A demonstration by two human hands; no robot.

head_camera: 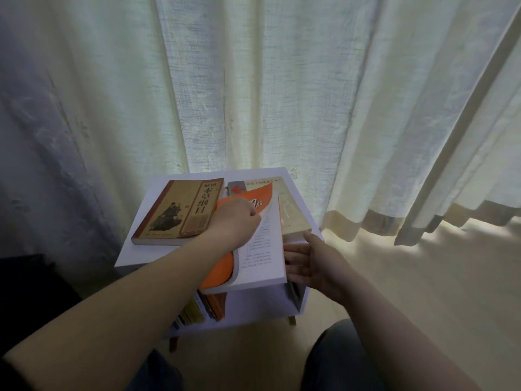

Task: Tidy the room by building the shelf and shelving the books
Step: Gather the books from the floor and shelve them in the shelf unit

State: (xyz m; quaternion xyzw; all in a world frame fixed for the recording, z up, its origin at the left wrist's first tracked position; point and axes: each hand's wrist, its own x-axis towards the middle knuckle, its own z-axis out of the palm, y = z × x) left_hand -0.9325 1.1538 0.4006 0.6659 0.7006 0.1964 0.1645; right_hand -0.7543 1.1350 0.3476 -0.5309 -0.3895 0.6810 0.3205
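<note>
Two hands work on the orange book (221, 268) on top of the shelf (129, 251): your left hand (238, 220) curls round its bent cover, while your right hand (313, 261), fingers straight, steadies its side, maybe to lift it.

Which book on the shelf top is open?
The orange book: the left hand holds its cover bent back, baring a printed page. The brown book and cream book lie shut.
</note>
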